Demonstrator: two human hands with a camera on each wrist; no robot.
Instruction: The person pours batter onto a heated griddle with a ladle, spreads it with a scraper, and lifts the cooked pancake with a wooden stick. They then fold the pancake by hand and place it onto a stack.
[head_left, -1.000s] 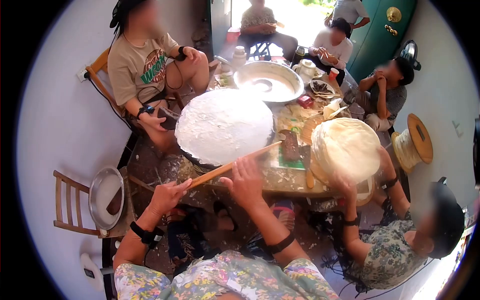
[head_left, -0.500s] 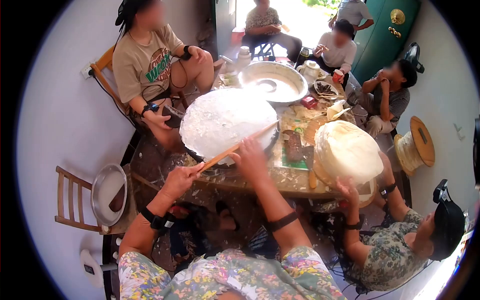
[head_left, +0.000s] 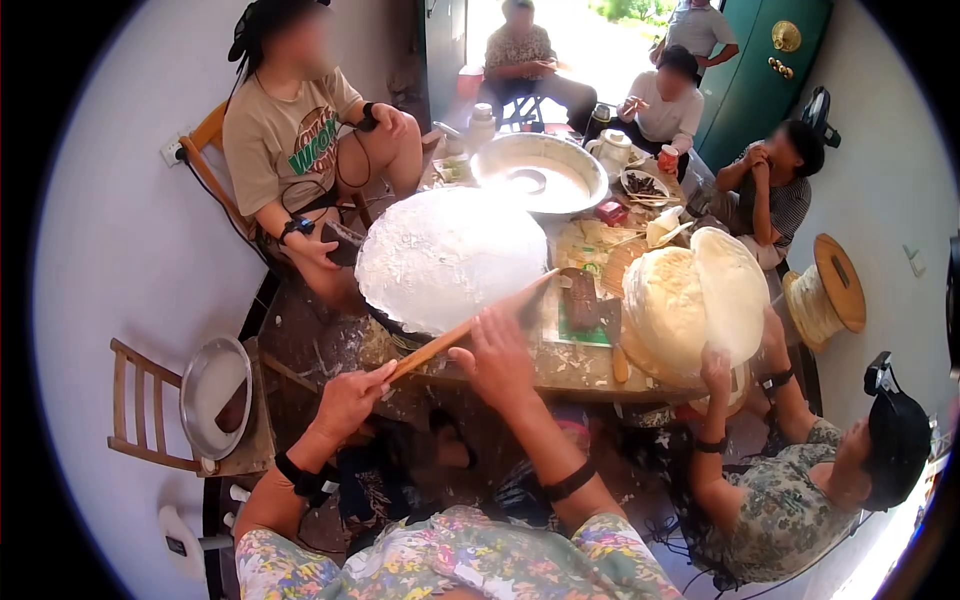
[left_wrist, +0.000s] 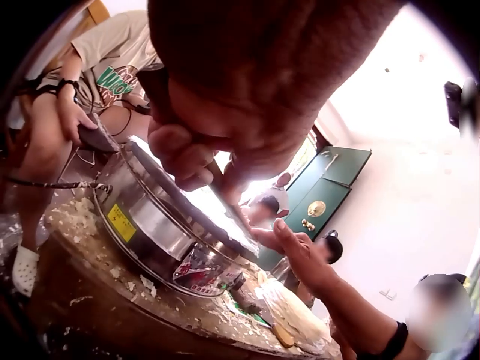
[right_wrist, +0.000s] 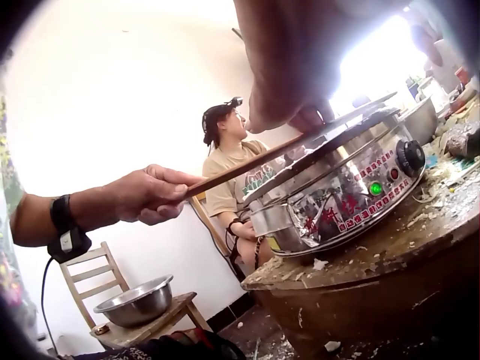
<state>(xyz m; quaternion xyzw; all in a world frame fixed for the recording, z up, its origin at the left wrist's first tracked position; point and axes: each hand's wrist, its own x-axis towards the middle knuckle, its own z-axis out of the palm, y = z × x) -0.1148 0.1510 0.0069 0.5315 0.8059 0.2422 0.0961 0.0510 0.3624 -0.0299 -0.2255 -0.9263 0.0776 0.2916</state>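
My left hand point(head_left: 347, 402) grips one end of a long, flat wooden stick point(head_left: 438, 346), which slants over the near edge of a round electric griddle point(right_wrist: 337, 201). A thin white sheet of batter point(head_left: 450, 258) covers the griddle top, its surface rough toward the left. My right hand point(head_left: 497, 360) lies along the stick's middle, fingers extended and thumb held apart. In the right wrist view its fingertips point(right_wrist: 311, 118) reach down to the stick. A green light glows on the griddle's front beside a black knob point(right_wrist: 410, 158).
To the right, another person handles a stack of pale round flatbreads point(head_left: 665, 300). A large metal basin point(head_left: 590, 190) stands behind the griddle. A dark block point(head_left: 580, 298) and a wooden-handled scraper point(head_left: 619, 360) lie between. A seated person point(head_left: 285, 140) is at the left; a basin sits on a chair.
The stick swung farther over the griddle, then came back toward its near edge, both hands moving with it. At the right, the other person's hand has lifted a flatbread's edge on the stack.
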